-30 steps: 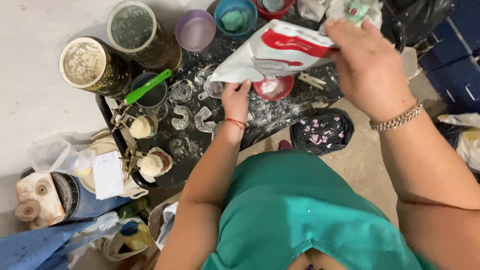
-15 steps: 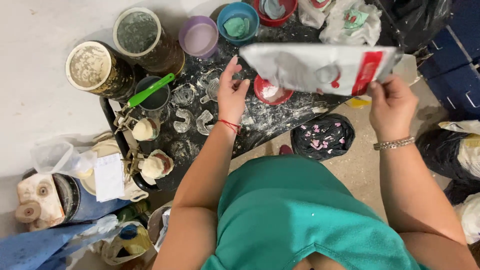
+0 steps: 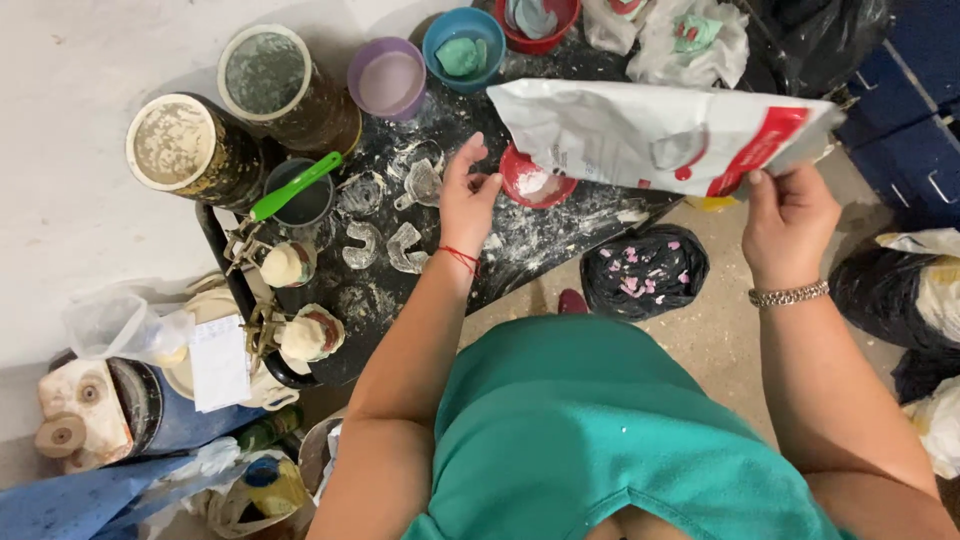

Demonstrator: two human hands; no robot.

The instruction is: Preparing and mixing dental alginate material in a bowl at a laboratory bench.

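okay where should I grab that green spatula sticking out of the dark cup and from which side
Take the green spatula by its free upper handle end, coming from the right and above. Its lower end sits inside the dark cup, and two tall tubs crowd the left, while the left hand is already on the open side.

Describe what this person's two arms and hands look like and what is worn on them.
Both arms are bare from the shoulder down, with no sleeves and no gloves. The left hand has a thin red string bracelet at the wrist. The right hand has a silver-coloured metal link bracelet at the wrist. No rings can be made out.
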